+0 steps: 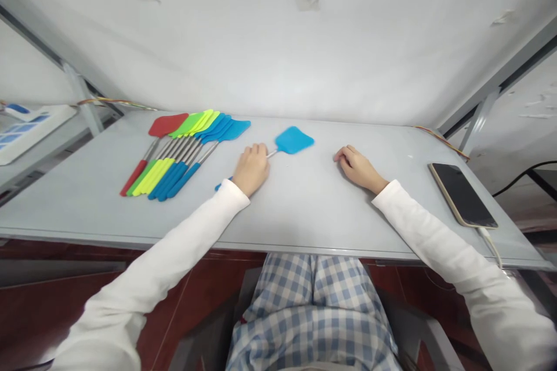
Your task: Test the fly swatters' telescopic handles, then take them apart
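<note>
Here, blue swatter [295, 140]: squarish blade [300, 142], silvery shaft [272, 153].

The grey, smooth-topped desk [304, 208] carries a row of overlapping spatulas [178, 145] at ten o'clock, red, green, yellow and then blue, their flat heads toward one o'clock and handles toward seven. Near twelve o'clock lies a single blue spatula [295, 140], head toward two o'clock, its shaft partly hidden. At three o'clock a dark-screened phone [463, 194] lies flat, a white cable [489, 240] in its near end.
</note>
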The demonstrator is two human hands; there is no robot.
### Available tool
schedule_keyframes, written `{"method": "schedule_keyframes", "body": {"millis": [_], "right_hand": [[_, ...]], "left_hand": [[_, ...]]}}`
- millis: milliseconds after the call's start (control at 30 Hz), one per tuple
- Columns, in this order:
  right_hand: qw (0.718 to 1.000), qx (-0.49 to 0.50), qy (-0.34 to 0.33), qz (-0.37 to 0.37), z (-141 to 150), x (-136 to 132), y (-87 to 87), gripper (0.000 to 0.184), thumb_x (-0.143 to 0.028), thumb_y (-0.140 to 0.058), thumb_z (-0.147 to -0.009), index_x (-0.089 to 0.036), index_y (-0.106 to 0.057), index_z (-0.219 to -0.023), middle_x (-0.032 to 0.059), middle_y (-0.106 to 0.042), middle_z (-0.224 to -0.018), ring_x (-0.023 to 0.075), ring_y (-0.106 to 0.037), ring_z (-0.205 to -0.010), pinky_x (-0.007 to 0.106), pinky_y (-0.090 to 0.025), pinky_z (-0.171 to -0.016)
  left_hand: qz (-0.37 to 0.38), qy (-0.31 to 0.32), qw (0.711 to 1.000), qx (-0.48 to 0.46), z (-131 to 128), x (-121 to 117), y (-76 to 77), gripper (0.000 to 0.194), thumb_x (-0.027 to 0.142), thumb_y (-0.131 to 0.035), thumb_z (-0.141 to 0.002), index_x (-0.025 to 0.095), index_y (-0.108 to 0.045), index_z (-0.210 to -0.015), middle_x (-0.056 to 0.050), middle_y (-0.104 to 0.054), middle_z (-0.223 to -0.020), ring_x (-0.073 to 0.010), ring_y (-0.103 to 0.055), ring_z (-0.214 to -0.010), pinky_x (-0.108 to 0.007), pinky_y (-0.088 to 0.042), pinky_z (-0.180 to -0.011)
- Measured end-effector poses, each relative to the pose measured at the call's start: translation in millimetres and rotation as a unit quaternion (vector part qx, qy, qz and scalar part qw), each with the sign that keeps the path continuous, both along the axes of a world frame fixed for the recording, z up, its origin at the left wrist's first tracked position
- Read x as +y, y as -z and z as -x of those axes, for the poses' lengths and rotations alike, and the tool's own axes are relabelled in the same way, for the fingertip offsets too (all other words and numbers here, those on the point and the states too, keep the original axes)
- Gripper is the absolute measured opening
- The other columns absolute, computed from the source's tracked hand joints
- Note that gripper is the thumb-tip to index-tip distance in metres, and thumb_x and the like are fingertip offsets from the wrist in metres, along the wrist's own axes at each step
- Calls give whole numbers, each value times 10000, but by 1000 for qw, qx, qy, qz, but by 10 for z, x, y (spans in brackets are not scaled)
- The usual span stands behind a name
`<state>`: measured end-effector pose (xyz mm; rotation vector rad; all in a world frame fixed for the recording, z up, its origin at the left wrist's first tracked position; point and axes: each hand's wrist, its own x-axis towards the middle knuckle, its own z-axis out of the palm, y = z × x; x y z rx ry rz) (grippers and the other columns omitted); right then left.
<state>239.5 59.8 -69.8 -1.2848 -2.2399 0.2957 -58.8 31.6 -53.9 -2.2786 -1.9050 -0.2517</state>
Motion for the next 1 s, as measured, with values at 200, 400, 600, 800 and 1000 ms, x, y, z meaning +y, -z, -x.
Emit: {"method": "schedule_keyframes", "body": {"millis": [200,400,600,800,1000], "right_hand": [[985,60,149,-56,-22,95,107,373,-452,-331,-936,-173,-551,-1049,149,-534,-1063,272,-498,-1042,470,-385,-967],[985,-26,172,-16,-14,55,95,447,-558,-341,-917,-202,-583,-1037,142,-549,-1095,315,-469,-1038,527,-359,-934],[990,-3,124,-62,16,-17,-17,334,-511,-435,-903,-216,-582,-957,96,-596,-994,268,-497,-967,462,-365,-905],[986,-1,105,-130,14,-72,-129,337,-511,-447,-910,-216,-586,-997,83,-590,-982,254,-503,-948,426,-359,-877],[978,-53,96,-176,23,-212,-252,342,-486,-411,-930,-271,-629,-1083,101,-561,-1014,274,-488,-981,467,-327,-894]], "left_hand": [[-9,200,980,-12,-393,139,60,367,139,-314,-901,126,-515,-1208,-143,-563,-1103,-258,-507,-970,-403,-409,-860],[-1,278,960,-32,-493,366,70,302,199,-314,-946,145,-549,-1129,-120,-534,-1074,-218,-541,-945,-375,-416,-869],[-24,297,954,-14,-436,251,79,381,407,-291,-990,204,-548,-1185,-76,-553,-1091,-112,-611,-734,-231,-434,-578],[-77,308,948,3,-453,223,82,357,316,-321,-989,257,-603,-1200,-50,-640,-952,-126,-628,-774,-216,-403,-552],[-17,219,974,-49,-465,206,41,394,356,-312,-979,302,-610,-1232,-37,-686,-1031,-161,-649,-834,-248,-383,-560]]}}
